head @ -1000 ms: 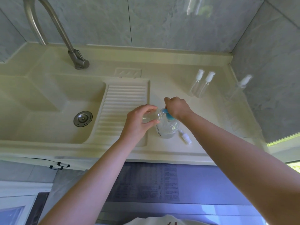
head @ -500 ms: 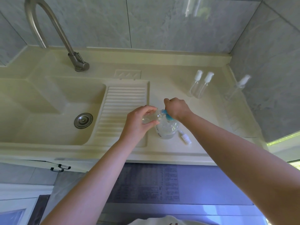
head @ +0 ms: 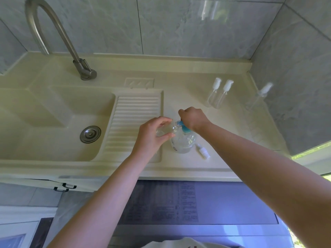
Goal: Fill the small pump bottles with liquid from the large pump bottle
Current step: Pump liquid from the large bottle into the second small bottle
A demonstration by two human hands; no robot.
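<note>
The large clear pump bottle with a blue pump head stands on the counter right of the washboard. My right hand rests on top of that blue pump head, fingers curled over it. My left hand holds a small clear bottle with no cap, its mouth right at the pump's spout. A loose white pump cap lies on the counter just right of the large bottle. Two small capped bottles stand together at the back, and a third stands by the right wall.
A cream sink basin with a metal drain and a ribbed washboard lies to the left. A curved steel tap rises at the back left. Tiled walls close the back and right.
Nothing has visibly moved apart from a slight shift of the camera; both hands stay at the large bottle's pump.
</note>
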